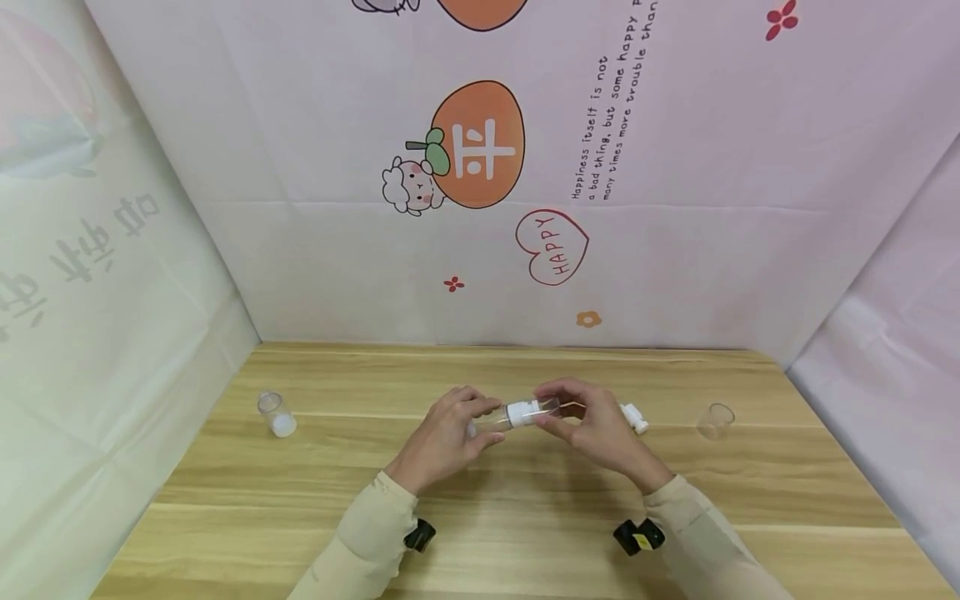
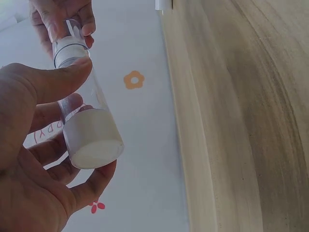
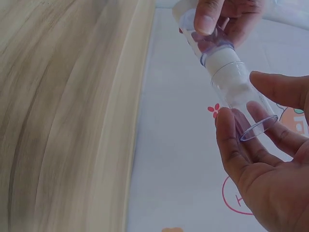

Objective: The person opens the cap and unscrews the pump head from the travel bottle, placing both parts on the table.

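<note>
My left hand (image 1: 448,427) grips a small clear bottle (image 2: 94,137) with a thick white base, thumb on one side and fingers round the other. A white pump head (image 1: 523,412) is seated on the bottle's neck. Over the pump sits a clear cap (image 3: 239,94), its far end toward my right hand (image 1: 592,421). The right thumb and fingers hold this cap near its outer end. Bottle and cap lie in one line, tilted, above the table in front of me.
On the wooden table (image 1: 330,492), another clear bottle (image 1: 277,415) with a white base lies at the left. A second white pump head (image 1: 634,418) lies just beyond the right hand. Farther right is another clear cap (image 1: 716,422). A printed cloth (image 1: 337,275) hangs behind the table.
</note>
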`<state>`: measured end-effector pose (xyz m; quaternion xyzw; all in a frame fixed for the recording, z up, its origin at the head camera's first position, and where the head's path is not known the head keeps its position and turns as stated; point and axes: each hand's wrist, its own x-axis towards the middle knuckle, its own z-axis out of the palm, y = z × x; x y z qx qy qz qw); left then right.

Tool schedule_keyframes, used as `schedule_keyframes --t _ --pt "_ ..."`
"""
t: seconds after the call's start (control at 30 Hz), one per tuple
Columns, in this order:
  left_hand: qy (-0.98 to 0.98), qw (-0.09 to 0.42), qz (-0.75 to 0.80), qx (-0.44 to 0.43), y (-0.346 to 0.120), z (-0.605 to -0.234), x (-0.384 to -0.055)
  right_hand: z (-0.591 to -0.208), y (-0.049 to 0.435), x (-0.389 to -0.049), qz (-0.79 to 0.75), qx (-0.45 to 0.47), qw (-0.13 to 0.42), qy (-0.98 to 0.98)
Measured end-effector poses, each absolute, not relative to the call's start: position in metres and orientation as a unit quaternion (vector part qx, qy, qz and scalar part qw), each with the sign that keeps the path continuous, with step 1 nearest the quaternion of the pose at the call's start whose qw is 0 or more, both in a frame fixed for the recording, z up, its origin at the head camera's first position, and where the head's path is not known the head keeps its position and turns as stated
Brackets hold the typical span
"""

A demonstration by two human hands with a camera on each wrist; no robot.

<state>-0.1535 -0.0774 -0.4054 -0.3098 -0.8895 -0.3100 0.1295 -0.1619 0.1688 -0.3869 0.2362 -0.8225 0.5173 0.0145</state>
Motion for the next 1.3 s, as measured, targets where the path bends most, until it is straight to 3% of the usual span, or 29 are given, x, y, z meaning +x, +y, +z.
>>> schedule_keyframes --t 0.47,1.3 --pt "-0.897 0.146 -0.307 -0.283 -0.084 -0.416 -0.153 -0.383 0.192 -0.175 0.496 0.213 0.017 -0.842" --pt "-0.900 0.121 -0.315 -0.276 -0.085 -0.423 -0.152 -0.401 0.210 -0.233 0.367 0.175 0.046 -0.912"
